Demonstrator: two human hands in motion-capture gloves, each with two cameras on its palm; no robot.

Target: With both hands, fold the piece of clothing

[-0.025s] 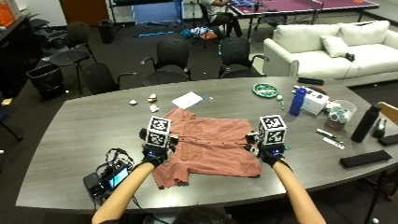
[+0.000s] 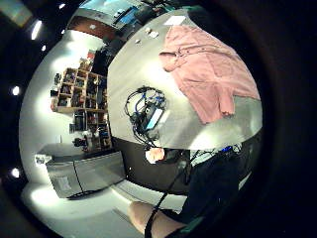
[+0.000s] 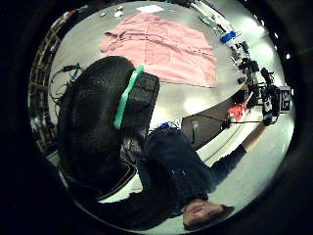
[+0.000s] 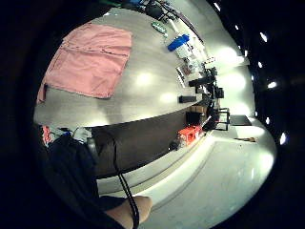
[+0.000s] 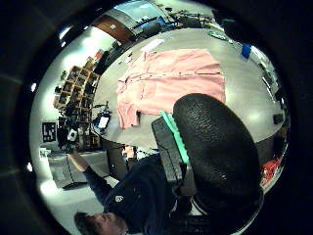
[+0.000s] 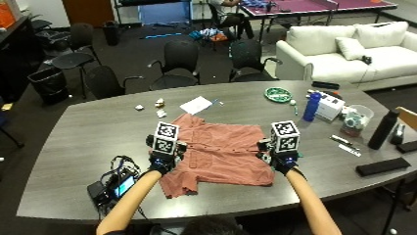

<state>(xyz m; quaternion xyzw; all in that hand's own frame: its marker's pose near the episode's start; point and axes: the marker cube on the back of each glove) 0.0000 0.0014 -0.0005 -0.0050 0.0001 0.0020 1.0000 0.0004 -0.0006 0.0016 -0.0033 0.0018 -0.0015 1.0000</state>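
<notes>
Here's the pink shirt (image 6: 218,154), spread flat in the middle of the grey table (image 6: 98,127), collar end pointing away from the person, one sleeve trailing toward the near edge. Both gloved hands hang over it, left hand (image 6: 163,159) above the sleeve side, right hand (image 6: 281,160) above the opposite edge. The palm views show the cloth lying well below each palm with nothing pinched, but how far the fingers are spread I cannot tell from any view. So by my reading the fold has not begun.

Now the risks. If one hand takes hold before the other, the shirt may drag sideways and the fold come out skewed. That loose sleeve near the left hand could bunch underneath if it isn't tucked in first. Just beside the sleeve sits a tangle of cables with a small device (image 6: 116,183); a wide sweep of the left arm might snag it. A sheet of paper (image 6: 196,105) lies just beyond the collar and could be pushed along.
</notes>
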